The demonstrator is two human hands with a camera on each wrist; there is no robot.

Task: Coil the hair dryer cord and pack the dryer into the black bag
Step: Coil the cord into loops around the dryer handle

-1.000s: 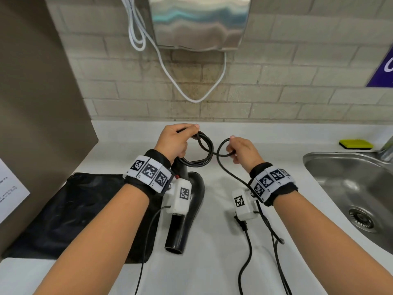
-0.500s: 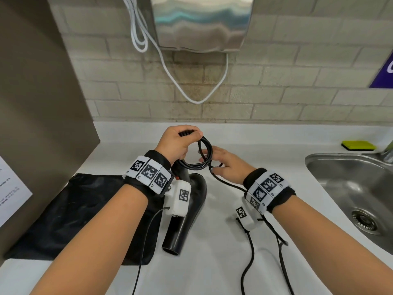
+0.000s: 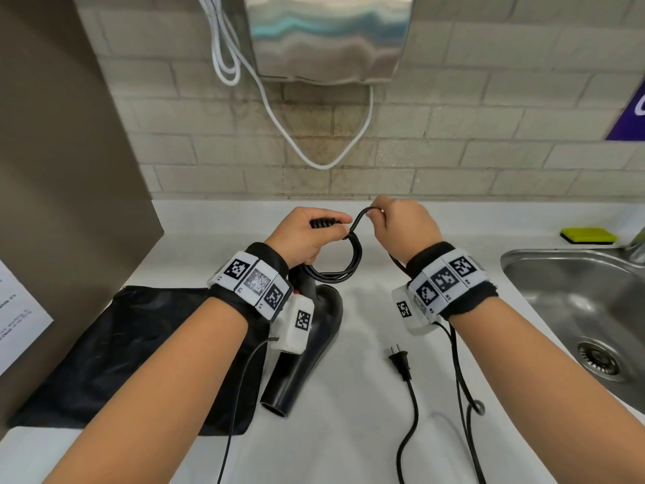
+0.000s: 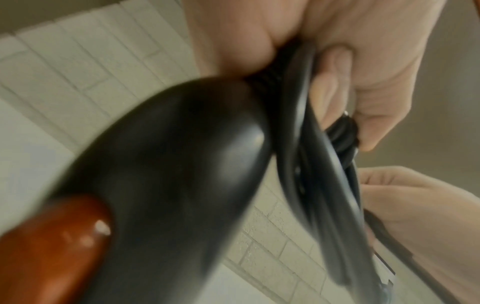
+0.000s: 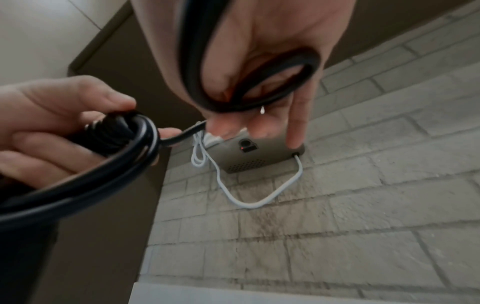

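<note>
The black hair dryer (image 3: 307,347) hangs nozzle-down over the white counter, beside the flat black bag (image 3: 122,351) at the left. My left hand (image 3: 328,225) grips the ribbed end of the handle together with several loops of the black cord (image 3: 343,265). My right hand (image 3: 375,214) pinches the cord just right of it, raising a short arch between the two hands. The rest of the cord trails under my right wrist to the plug (image 3: 399,359) lying on the counter. In the left wrist view the dryer body (image 4: 168,174) and the loops (image 4: 311,174) fill the frame, blurred.
A steel sink (image 3: 523,260) is set into the counter at the right, with a yellow sponge (image 3: 588,235) behind it. A steel wall dryer (image 3: 328,36) with a white cable (image 3: 314,144) hangs on the brick wall. A brown partition (image 3: 52,169) bounds the left.
My right hand reached in to the coil, then rose and moved right, pinching a fresh length of cord. The plug end has slid into view on the counter. The left hand kept its grip.
</note>
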